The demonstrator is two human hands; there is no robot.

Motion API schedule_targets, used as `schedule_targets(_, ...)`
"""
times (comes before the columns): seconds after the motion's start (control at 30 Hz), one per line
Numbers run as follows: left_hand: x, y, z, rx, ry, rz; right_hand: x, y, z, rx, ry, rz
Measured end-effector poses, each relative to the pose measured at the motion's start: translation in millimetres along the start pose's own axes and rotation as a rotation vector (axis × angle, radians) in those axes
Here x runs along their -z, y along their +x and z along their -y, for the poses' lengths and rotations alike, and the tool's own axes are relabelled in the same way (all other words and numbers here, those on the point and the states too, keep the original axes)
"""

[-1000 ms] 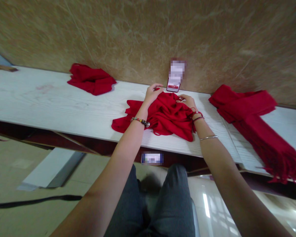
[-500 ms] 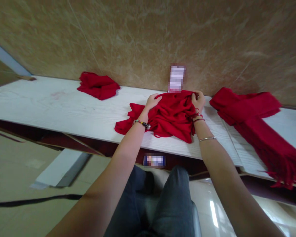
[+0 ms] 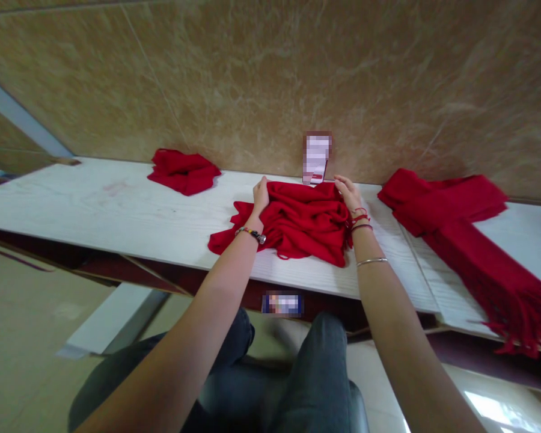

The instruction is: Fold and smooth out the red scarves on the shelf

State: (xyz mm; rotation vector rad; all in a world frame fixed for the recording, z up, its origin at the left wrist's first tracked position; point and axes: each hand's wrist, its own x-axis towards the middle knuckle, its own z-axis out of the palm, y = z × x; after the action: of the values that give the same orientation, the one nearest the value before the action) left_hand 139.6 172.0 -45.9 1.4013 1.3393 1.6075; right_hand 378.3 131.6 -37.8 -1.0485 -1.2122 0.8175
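"The crumpled red fabric piece (image 3: pixel 304 219): where does it lie, starting from the near side?"

"Past the knees in dark grey trousers (image 3: pixel 318 367) and the blurred, blue-edged rectangular label (image 3: pixel 282 304) below the front edge, on the long white wood-grained tabletop (image 3: pixel 117 210). It sits in loose folds between the two bare forearms, with a ragged end sticking out to the left, past the left wrist."

"And the hands?"

"Both are at its far corners. The left hand (image 3: pixel 261 195) is curled over the far left one, gripping the fabric. The right hand (image 3: pixel 349 193) is at the far right one, fingers loosely bent; I can't tell whether it pinches the cloth or only touches it."

"What's around and beyond them?"

"Off to the right, a long red fringed scarf (image 3: pixel 464 228), folded across itself, fringe toward the front edge. Farther back on the left, a small folded red cloth (image 3: pixel 184 171). Just behind the crumpled piece, a slim rectangular phone-like device (image 3: pixel 318 157), its face blurred, stands near-upright at the brown marbled wall (image 3: pixel 234 78)."
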Motion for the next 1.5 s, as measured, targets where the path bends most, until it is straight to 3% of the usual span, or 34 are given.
schedule_targets(0.1,1.1,-2.0,-4.6,0.093,-0.029,-0.109,-3.4,-3.6,1.7,-0.052,-0.017,0.082)
schedule_targets(0.27,1.1,-7.4,-9.3,0.079,-0.043,-0.039,-14.9,-9.7,4.4,0.032,-0.252,0.243)
schedule_targets(0.5,15.9,-21.0,-35.8,0.056,0.0,0.263,-21.4,-24.5,18.8,0.186,-0.568,0.262)
schedule_targets(0.67,36.2,-35.2,-61.2,0.07,0.091,0.663,-22.4,-28.8,29.9,0.383,-0.543,0.156)
schedule_targets(0.77,47.3,-43.4,-65.5,0.192,0.209,0.754,-16.9,-23.7,32.8,0.377,-0.475,0.146)
schedule_targets(0.87,55.9,-44.4,-64.5,0.244,0.243,0.652,-10.3,-16.0,31.4,0.355,-0.434,0.113)
schedule_targets(1.0,64.1,-31.8,-61.4,0.134,0.075,0.219,-7.7,-11.2,27.9,0.328,-0.343,-0.121)
schedule_targets(1.07,65.4,-24.9,-59.2,0.091,-0.012,0.064,-7.7,-13.2,28.4,0.369,-0.341,-0.219)
schedule_targets(1.13,63.8,-22.0,-57.1,0.055,-0.047,-0.027,-6.6,-17.5,30.8,0.438,-0.385,-0.283)
schedule_targets(1.2,60.6,-24.3,-56.5,0.045,-0.043,-0.025,-4.2,-22.5,34.3,0.469,-0.433,-0.299)
schedule_targets(1.27,57.9,-30.0,-58.1,0.111,0.008,0.14,-1.7,-27.1,37.7,0.408,-0.437,-0.215)
schedule_targets(1.37,56.3,-36.5,-64.2,0.28,0.233,0.528,-0.6,-31.8,40.4,0.151,-0.387,0.181)
schedule_targets(1.43,54.8,-36.4,-68.9,0.298,0.474,0.594,-2.9,-33.6,40.1,0.005,-0.406,0.461)
schedule_targets(1.5,50.8,-34.5,-72.2,0.195,0.701,0.526,-6.8,-34.9,38.0,-0.057,-0.548,0.535)
